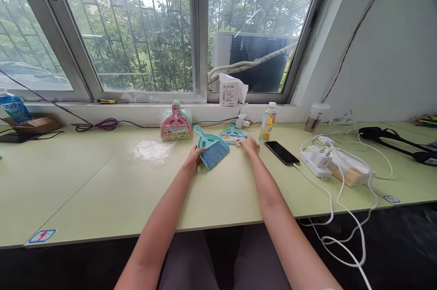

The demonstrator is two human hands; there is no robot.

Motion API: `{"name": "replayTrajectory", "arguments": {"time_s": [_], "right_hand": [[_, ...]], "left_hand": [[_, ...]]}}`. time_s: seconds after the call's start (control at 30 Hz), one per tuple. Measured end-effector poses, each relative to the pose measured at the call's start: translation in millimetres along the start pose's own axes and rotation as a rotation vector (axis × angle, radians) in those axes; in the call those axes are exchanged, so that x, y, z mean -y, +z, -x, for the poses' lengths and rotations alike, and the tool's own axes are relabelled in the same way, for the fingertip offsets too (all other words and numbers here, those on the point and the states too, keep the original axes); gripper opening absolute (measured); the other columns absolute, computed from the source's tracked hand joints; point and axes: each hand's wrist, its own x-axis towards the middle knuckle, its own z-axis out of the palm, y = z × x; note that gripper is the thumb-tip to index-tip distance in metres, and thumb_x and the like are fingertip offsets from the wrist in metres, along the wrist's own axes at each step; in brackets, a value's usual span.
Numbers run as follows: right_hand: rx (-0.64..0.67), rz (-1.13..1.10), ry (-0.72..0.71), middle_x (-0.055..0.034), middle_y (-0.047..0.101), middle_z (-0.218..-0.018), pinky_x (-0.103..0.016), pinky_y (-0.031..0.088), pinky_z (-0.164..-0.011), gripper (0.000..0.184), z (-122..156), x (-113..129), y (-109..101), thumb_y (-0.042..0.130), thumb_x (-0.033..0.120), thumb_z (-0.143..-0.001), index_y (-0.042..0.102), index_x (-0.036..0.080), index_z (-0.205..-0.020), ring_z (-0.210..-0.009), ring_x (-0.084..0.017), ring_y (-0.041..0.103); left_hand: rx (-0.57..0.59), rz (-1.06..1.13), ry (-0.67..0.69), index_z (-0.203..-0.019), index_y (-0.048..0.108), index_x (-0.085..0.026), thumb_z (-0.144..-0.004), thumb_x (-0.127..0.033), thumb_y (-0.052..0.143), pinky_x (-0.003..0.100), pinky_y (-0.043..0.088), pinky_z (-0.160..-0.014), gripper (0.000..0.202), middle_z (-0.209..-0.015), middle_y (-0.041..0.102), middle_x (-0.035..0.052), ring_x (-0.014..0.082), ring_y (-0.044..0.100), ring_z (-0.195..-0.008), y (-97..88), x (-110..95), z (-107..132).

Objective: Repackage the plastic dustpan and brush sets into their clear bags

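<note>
My left hand (194,157) is closed on the left edge of a teal dustpan (203,139). A small matching brush with blue-grey bristles (215,154) is nested in the dustpan, and the set is tilted above the table. Farther back lies a second teal dustpan and brush set (233,133) with a colourful printed label at its front. My right hand (251,145) grips its right front corner, fingers partly hidden. Behind my left hand, several similar sets stand stacked in clear plastic, a pink dustpan set (176,125) foremost. A crumpled clear plastic bag (152,150) lies left of my left hand.
Right of my right hand are a drink bottle (268,121) and a phone (282,152) on a white cable. Farther right are a power strip (316,162), tangled cables, a tissue pack (351,174) and a cup (316,118). A tissue box (229,92) stands on the sill.
</note>
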Motion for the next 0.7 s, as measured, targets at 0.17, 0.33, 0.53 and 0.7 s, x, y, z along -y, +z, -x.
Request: {"name": "replayTrajectory", "arguments": {"time_s": [0.17, 0.33, 0.53, 0.7], "right_hand": [[-0.174, -0.301, 0.177, -0.0201, 0.069, -0.109, -0.047, 0.044, -0.092, 0.038, -2.2, -3.0, -6.7, 0.054, 0.019, -0.080, 0.065, 0.016, -0.116, -0.104, -0.030, 0.063], [-0.298, -0.708, 0.173, -0.0205, 0.066, -0.116, -0.039, 0.049, -0.091, 0.043, -11.2, 20.1, -34.7, 0.052, 0.033, -0.084, 0.063, 0.008, -0.117, -0.107, -0.027, 0.063], [-0.112, -1.012, -0.304, -0.0137, 0.067, -0.115, -0.034, 0.051, -0.090, 0.053, 56.7, 66.1, -39.0, 0.051, 0.056, -0.086, 0.062, 0.014, -0.116, -0.106, -0.022, 0.063], [-0.012, -0.497, -0.570, -0.0107, 0.060, -0.131, -0.049, 0.032, -0.110, 0.044, 118.6, 69.1, -15.8, 0.042, 0.048, -0.094, 0.060, 0.022, -0.123, -0.128, -0.026, 0.048]], "left_hand": [[-0.019, -0.041, -0.031, -0.098, 0.057, -0.021, -0.069, -0.022, 0.071, 0.025, 0.052, -0.066, 0.033, -0.088, 0.065, 0.0036, 0.0144, 0.065, -0.072, 0.4, -0.6, 2.2], [0.008, -0.034, -0.028, -0.103, 0.057, -0.022, -0.070, -0.024, 0.072, 0.028, 0.054, -0.071, 0.036, -0.089, 0.066, 0.0038, 0.0154, 0.066, -0.075, 0.0, 0.2, 1.3], [0.063, 0.011, 0.026, -0.111, 0.056, -0.022, -0.074, -0.037, 0.074, 0.030, 0.055, -0.075, 0.044, -0.088, 0.067, 0.0042, 0.0177, 0.067, -0.079, 7.2, 3.9, 4.5], [0.181, 0.055, 0.040, -0.110, 0.056, -0.019, -0.072, -0.038, 0.078, 0.030, 0.054, -0.076, 0.047, -0.096, 0.069, 0.0072, 0.0170, 0.067, -0.081, 13.6, 4.3, 13.5]]}}
